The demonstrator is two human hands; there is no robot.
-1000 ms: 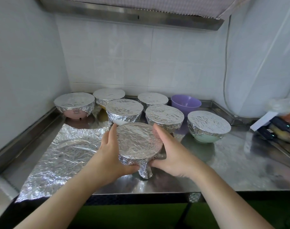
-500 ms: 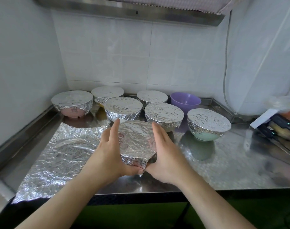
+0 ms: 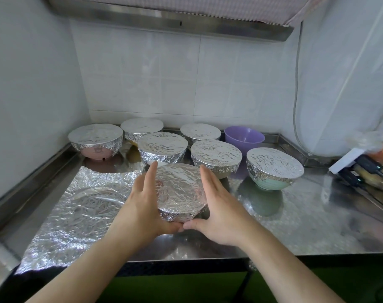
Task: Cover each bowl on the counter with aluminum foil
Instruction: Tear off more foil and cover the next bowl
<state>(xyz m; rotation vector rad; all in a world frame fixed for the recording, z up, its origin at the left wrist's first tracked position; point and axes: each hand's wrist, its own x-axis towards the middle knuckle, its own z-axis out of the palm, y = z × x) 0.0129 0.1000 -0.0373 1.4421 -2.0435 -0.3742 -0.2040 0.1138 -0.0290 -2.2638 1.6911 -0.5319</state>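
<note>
A foil-covered bowl [image 3: 179, 191] sits near the counter's front, its foil tucked down over the rim and sides. My left hand [image 3: 140, 206] lies flat along its left side with straight fingers, the thumb under the front edge. My right hand [image 3: 221, 208] flanks the right side, fingers straight, thumb pointing toward the left thumb. Behind stand several bowls with foil on them, among them a pink one [image 3: 95, 138] and a green one [image 3: 273, 169]. One purple bowl [image 3: 244, 137] at the back is uncovered. A loose crinkled foil sheet [image 3: 77, 215] lies on the left.
The steel counter [image 3: 306, 226] has a raised rim at the left and back. Packaged items [image 3: 365, 169] lie at the right edge. A range hood [image 3: 164, 20] hangs overhead, and a cable runs down the right wall.
The hanging foil tail at the bowl's front has been pressed in under the bowl. Both hands have gone from gripping the bowl to lying flat-fingered beside it.
</note>
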